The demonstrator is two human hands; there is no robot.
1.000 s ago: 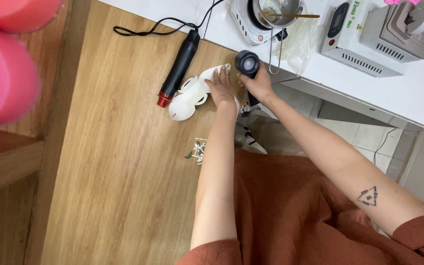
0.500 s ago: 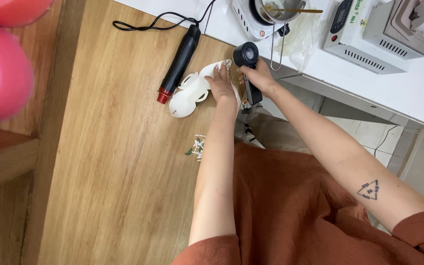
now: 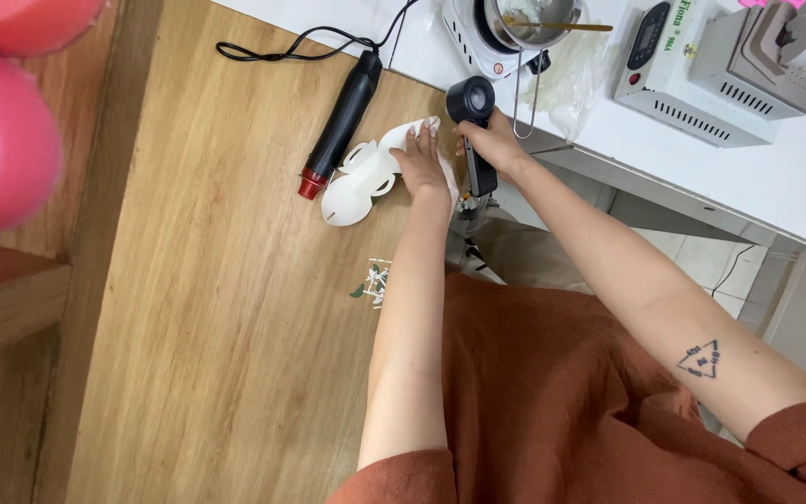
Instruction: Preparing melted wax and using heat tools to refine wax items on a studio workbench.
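Reference landmark: the white cut-out sheet (image 3: 366, 177), lying flat on the wooden tabletop (image 3: 235, 308) near its far right edge.

Hand positions. The left hand (image 3: 422, 163) rests palm-down on the right end of the sheet, fingers released and spread flat, pinning it to the wood rather than grasping it. The right hand (image 3: 492, 149), just right of the sheet, is clenched around the handle of a black handheld tool (image 3: 473, 117) whose round head stands just beyond the sheet's far right corner.

Procedure for the step in hand, as judged from this position:
- Keep the pinning hand flat and its fingertips back from the tool head.
- Keep the tool head close over the sheet's edge, off the bare wood.
- Keep both forearms away from the black heat gun with the red nozzle (image 3: 340, 121), which lies touching or just beside the sheet's left side.

Also present: a small sprig decal (image 3: 375, 280) on the tabletop nearer the person than the sheet; a white hotplate with a metal pot (image 3: 515, 28) beyond the sheet, on the white counter (image 3: 776, 177).

Limits of the view:
- The tool's working face points towards the camera; its type is probably a second heater or a lamp, but this cannot be confirmed.
- Whether the tool head touches the sheet cannot be told.
- The right end of the sheet is covered by the left hand.
- The pot's contents are unclear.
- The pink mass at far left is blurred and cut off.
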